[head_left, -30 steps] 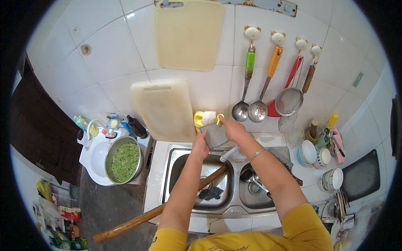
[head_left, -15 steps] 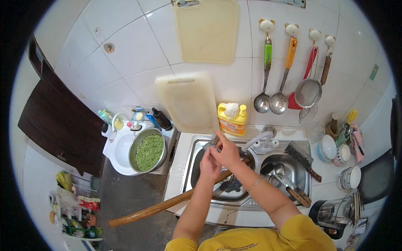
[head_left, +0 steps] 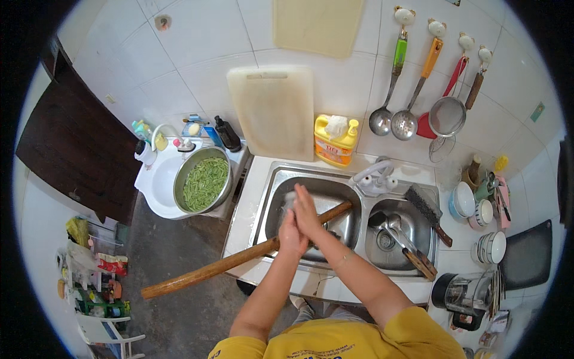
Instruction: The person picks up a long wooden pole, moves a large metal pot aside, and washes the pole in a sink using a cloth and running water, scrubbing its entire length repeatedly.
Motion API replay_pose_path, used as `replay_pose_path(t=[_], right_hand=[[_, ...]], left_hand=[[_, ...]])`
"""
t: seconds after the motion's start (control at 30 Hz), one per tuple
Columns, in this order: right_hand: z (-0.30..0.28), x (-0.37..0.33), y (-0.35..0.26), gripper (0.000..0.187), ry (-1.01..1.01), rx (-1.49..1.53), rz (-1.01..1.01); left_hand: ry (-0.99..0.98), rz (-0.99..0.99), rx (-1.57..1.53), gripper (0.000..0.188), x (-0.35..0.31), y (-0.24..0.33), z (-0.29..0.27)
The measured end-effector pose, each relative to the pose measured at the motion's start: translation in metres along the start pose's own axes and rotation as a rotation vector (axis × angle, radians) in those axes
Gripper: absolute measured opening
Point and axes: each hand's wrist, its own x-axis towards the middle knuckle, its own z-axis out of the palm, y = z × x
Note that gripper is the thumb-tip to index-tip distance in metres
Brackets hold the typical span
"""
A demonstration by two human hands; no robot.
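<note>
Over the left basin of the steel sink (head_left: 276, 175), my two hands are pressed together palm to palm. My left hand (head_left: 291, 234) is partly covered by my right hand (head_left: 307, 216), whose fingers lie closed and point away from me. A small pale, blurred thing (head_left: 290, 200) shows at the left side of the fingers; its kind cannot be made out. Beneath my hands a long wooden pole (head_left: 209, 270) runs slantwise, one end in the basin and the other out past the counter's front edge. Something dark lies in the basin, mostly hidden by my hands.
The right basin holds tongs (head_left: 412, 246) and a brush (head_left: 423, 208) rests across its rim. Behind stand a faucet (head_left: 375, 179), a yellow pump jug (head_left: 336, 140) and a cutting board (head_left: 272, 113). To the left, a metal bowl of cut green beans (head_left: 206, 182) sits by a washbasin (head_left: 162, 190).
My hands have come closer together, palms now pressed flat; the grey, cloth-like thing seen at my fingers before is mostly hidden. The whole view has shifted, with the wall higher in it.
</note>
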Motion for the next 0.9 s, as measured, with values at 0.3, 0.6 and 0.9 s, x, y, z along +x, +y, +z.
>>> replay_pose_path(t=[0.3,0.6,0.9], right_hand=[[0.027,-0.05,-0.006,0.047,-0.046,0.046,0.021],[-0.019,-0.04,-0.037,0.05,0.012,0.911,0.321],[0.014,-0.031,0.022,0.049,0.223,0.188,0.142]], left_hand=[[0.092,-0.099,0.022,0.045,-0.012,0.009,-0.06],[-0.193,-0.091,-0.021,0.044,-0.014,0.049,-0.062],[-0.065,-0.072,0.178,0.043,-0.027,-0.013,-0.062]])
